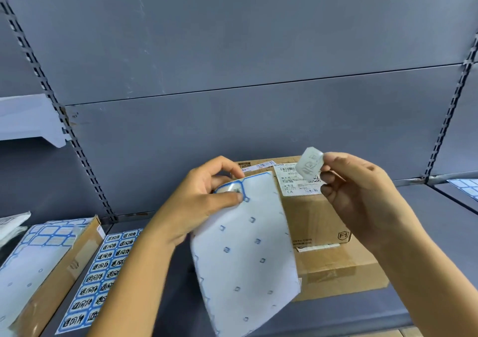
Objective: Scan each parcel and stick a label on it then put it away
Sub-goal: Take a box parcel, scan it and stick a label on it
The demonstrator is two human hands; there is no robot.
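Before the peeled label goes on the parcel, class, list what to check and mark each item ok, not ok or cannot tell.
1. The label is fully off the label sheet, pinched by the right hand: ok.
2. The left hand grips the sheet: ok.
3. The parcel lies flat on the shelf: ok.
4. Bare cardboard is free below the shipping label: ok.
5. The label's print is readable: cannot tell, blurred.
6. The parcel is scanned: cannot tell.

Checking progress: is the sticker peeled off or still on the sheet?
Off: the right hand pinches the sticker, apart from the sheet the left hand grips.
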